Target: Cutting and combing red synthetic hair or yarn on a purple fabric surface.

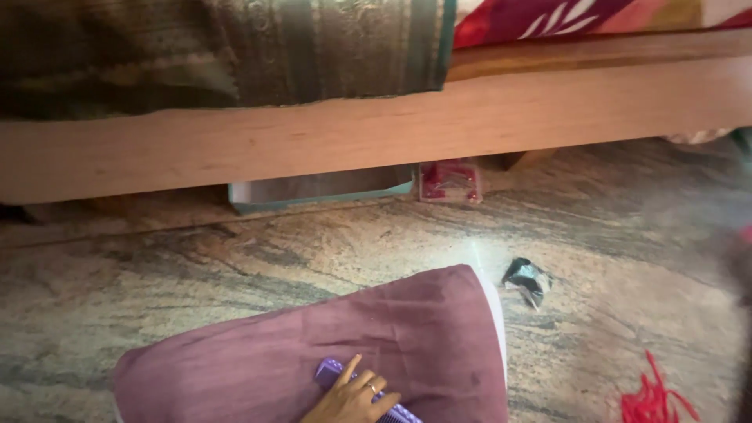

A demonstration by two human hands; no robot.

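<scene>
— Hands first: which one is showing?

— Only one hand (352, 398), at the bottom edge, about six o'clock; I cannot tell which side it belongs to. It is lying fingers-spread over a purple comb (362, 388), pressing rather than gripping it, a ring showing on one finger.

— And the comb's line?

— Its long axis is running from ten o'clock down to four o'clock, resting on the maroon pillow (329, 337), directly under the palm.

— Anything around?

— Crumpled dark wrapper (526, 280) is lying at two o'clock on the stone floor (157, 266); red threads (650, 399) at three o'clock; the wooden bed frame (392, 129) is spanning twelve.
</scene>
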